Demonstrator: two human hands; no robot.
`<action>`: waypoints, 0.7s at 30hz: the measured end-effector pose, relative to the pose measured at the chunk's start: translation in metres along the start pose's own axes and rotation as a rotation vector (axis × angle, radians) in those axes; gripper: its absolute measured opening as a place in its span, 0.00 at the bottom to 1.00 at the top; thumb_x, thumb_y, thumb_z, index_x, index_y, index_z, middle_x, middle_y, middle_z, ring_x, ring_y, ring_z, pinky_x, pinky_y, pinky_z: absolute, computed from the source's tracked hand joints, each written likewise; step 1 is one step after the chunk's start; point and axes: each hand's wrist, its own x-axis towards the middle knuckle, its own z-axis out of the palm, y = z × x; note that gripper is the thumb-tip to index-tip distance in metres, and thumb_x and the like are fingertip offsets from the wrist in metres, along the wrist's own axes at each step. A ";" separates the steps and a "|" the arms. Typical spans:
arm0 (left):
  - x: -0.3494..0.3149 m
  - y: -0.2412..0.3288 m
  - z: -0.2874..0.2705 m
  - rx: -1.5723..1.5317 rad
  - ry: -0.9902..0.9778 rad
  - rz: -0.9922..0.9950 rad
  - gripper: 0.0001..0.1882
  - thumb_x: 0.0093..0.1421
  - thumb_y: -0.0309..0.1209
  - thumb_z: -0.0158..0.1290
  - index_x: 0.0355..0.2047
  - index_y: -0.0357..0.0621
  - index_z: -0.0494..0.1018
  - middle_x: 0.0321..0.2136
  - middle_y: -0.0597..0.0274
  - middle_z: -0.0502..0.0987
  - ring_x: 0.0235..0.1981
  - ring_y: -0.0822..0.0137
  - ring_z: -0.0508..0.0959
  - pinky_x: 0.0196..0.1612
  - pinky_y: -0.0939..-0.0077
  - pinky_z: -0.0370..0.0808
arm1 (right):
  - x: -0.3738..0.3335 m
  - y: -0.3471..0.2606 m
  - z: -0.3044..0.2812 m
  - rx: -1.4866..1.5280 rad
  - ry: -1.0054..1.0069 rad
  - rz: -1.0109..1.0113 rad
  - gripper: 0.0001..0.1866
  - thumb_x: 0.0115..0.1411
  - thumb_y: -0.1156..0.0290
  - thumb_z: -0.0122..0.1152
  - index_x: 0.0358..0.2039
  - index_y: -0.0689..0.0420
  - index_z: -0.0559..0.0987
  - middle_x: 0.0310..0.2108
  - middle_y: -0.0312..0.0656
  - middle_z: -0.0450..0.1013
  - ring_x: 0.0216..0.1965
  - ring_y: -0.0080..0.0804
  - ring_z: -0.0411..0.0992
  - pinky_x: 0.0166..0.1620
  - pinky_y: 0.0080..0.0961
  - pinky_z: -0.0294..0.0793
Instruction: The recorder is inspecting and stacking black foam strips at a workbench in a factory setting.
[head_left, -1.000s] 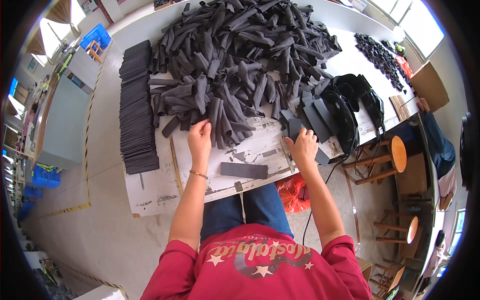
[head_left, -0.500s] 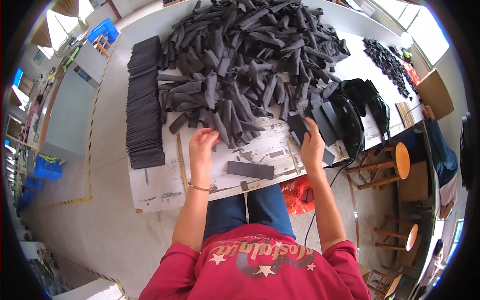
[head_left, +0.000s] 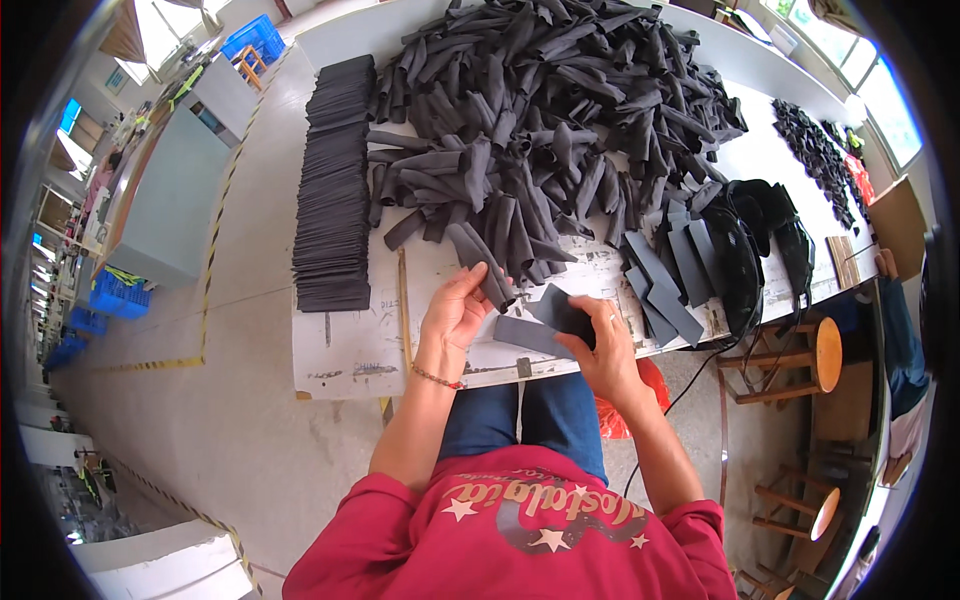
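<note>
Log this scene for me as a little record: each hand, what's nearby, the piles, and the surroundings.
left hand: pinching a curled dark piece
right hand: gripping a flat dark panel
near the hands: a flat grey strip lying on the worn white table
beyond the hands: large heap of curled dark pieces
table's left side: long, tightly packed row of dark pieces
table's right side: loose flat panels, then a black bundle
further right: wooden stool

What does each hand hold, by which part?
Left hand: a curled dark strip, by its left edge. Right hand: a flat dark strip, by its right end.
</note>
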 end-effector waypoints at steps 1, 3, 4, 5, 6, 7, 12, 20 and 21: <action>-0.001 -0.001 0.000 0.000 0.003 0.003 0.06 0.62 0.27 0.56 0.38 0.37 0.75 0.37 0.51 0.81 0.40 0.58 0.81 0.51 0.59 0.79 | -0.001 -0.006 -0.001 0.025 -0.041 0.096 0.30 0.49 0.76 0.70 0.54 0.59 0.71 0.43 0.49 0.72 0.42 0.49 0.70 0.46 0.37 0.70; -0.004 -0.003 0.003 -0.052 -0.010 -0.037 0.08 0.61 0.27 0.57 0.40 0.38 0.74 0.37 0.54 0.80 0.41 0.56 0.81 0.50 0.58 0.79 | -0.001 -0.008 -0.003 0.019 -0.033 0.042 0.29 0.48 0.76 0.70 0.53 0.58 0.73 0.43 0.47 0.73 0.42 0.48 0.70 0.48 0.37 0.69; -0.005 -0.004 0.005 -0.053 -0.011 -0.037 0.08 0.61 0.27 0.57 0.40 0.38 0.74 0.37 0.54 0.80 0.41 0.56 0.81 0.50 0.58 0.79 | -0.001 -0.009 -0.003 0.014 -0.023 -0.011 0.28 0.48 0.77 0.70 0.52 0.57 0.74 0.42 0.45 0.73 0.42 0.46 0.70 0.49 0.37 0.68; -0.006 -0.004 0.009 -0.015 0.002 -0.020 0.10 0.62 0.28 0.57 0.40 0.37 0.73 0.38 0.52 0.80 0.41 0.56 0.81 0.49 0.58 0.80 | -0.001 -0.013 -0.004 0.014 -0.024 -0.011 0.28 0.48 0.77 0.70 0.52 0.57 0.74 0.42 0.45 0.73 0.42 0.46 0.70 0.49 0.37 0.68; -0.008 -0.004 0.014 0.024 0.015 -0.004 0.11 0.62 0.29 0.57 0.41 0.35 0.73 0.39 0.51 0.80 0.41 0.55 0.81 0.48 0.59 0.80 | 0.000 -0.017 -0.005 0.005 -0.006 0.020 0.26 0.48 0.76 0.69 0.50 0.56 0.77 0.42 0.43 0.73 0.43 0.44 0.69 0.49 0.36 0.66; -0.011 -0.004 0.018 0.024 0.016 -0.005 0.11 0.62 0.29 0.57 0.41 0.35 0.73 0.39 0.51 0.80 0.41 0.55 0.81 0.48 0.59 0.80 | 0.000 -0.020 -0.005 -0.004 0.013 0.051 0.24 0.47 0.76 0.69 0.48 0.55 0.79 0.41 0.41 0.73 0.43 0.42 0.69 0.50 0.36 0.65; -0.017 -0.005 0.028 0.214 -0.002 0.085 0.16 0.65 0.34 0.54 0.45 0.30 0.70 0.43 0.45 0.78 0.41 0.54 0.82 0.43 0.64 0.82 | 0.005 -0.021 -0.007 -0.075 0.024 -0.008 0.19 0.49 0.75 0.68 0.44 0.53 0.80 0.41 0.37 0.73 0.39 0.39 0.68 0.45 0.35 0.63; -0.019 -0.008 0.039 0.271 -0.046 0.017 0.15 0.67 0.34 0.51 0.44 0.32 0.69 0.44 0.44 0.78 0.41 0.55 0.82 0.42 0.65 0.83 | 0.013 -0.021 -0.008 -0.156 0.044 -0.058 0.17 0.48 0.77 0.67 0.40 0.53 0.82 0.36 0.34 0.73 0.37 0.34 0.69 0.44 0.32 0.62; -0.020 -0.008 0.040 0.273 -0.056 -0.002 0.15 0.67 0.34 0.51 0.44 0.33 0.69 0.44 0.44 0.78 0.41 0.55 0.82 0.42 0.65 0.83 | 0.015 -0.022 -0.009 -0.182 0.046 -0.076 0.16 0.47 0.78 0.67 0.40 0.53 0.82 0.36 0.33 0.73 0.37 0.34 0.69 0.44 0.32 0.62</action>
